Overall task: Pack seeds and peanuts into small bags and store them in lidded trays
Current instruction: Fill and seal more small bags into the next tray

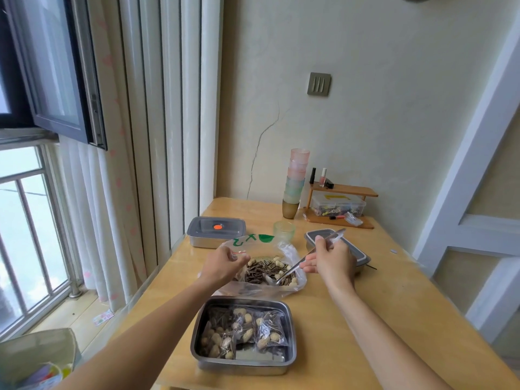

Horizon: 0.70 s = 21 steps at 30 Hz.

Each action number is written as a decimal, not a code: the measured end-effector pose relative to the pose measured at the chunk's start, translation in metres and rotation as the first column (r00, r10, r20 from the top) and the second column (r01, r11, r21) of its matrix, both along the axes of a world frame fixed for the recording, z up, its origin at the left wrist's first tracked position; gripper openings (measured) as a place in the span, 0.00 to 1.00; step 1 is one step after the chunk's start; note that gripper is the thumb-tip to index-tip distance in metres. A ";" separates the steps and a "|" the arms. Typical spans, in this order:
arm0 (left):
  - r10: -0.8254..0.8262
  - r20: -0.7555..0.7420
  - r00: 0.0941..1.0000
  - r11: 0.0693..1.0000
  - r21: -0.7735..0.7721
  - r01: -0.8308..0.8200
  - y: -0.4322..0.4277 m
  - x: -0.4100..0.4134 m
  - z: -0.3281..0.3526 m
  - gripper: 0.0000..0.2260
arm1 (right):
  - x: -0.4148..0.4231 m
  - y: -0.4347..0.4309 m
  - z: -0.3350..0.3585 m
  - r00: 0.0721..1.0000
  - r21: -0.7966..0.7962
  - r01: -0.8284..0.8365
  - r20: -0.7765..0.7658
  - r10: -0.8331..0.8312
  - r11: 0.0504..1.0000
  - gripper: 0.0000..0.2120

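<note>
The fingers of the right hand (332, 257) are curled round the handle of a long, thin metal spoon (295, 266). The spoon's long axis slants from far right, above the knuckles, down to near left. Its bowl rests in the heap of striped sunflower seeds and pale peanuts in the shell (261, 267). That heap lies in a large, crumpled clear plastic bag with green print (289, 254), spread open on the yellow wooden table (380, 291).

Just left of the spoon's bowl, the left hand (225, 264) pinches a small clear zip bag with a red strip (239, 252). Most of it is hidden by the fingers, so I cannot tell whether its mouth is open. I judge that a spoonful would need only a short trip leftward, roughly along the spoon's own line, to reach it.

Nearest the person stands an open rectangular steel tray (244, 368) holding filled small bags (270, 330).
</note>
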State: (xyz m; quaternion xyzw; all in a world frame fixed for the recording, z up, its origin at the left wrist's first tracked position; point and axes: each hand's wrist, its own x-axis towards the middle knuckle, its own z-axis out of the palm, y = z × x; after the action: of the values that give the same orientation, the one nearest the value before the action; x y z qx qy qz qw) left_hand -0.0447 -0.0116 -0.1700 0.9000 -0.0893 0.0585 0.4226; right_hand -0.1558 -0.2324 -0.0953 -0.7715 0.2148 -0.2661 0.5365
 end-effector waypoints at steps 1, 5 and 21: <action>0.000 0.005 1.000 1.000 0.005 0.000 -0.001 0.000 0.000 0.24 | -0.001 0.000 0.000 1.000 -0.034 0.004 0.013 -0.003 0.999 0.19; -0.009 0.040 0.999 1.000 0.016 0.008 -0.004 0.000 -0.002 0.23 | 0.000 0.001 -0.005 1.000 -0.151 0.009 0.014 -0.007 0.988 0.14; -0.075 0.041 0.996 0.974 0.219 0.064 -0.007 0.004 -0.009 0.14 | 0.012 -0.004 -0.022 0.997 -0.314 -0.045 0.049 0.063 0.948 0.17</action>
State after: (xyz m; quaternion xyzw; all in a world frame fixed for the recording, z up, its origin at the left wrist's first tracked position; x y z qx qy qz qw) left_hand -0.0408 -0.0189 -0.1789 0.9354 -0.1367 0.0556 0.3213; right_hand -0.1436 -0.2363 -0.1168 -0.8442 0.1331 -0.3043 0.4207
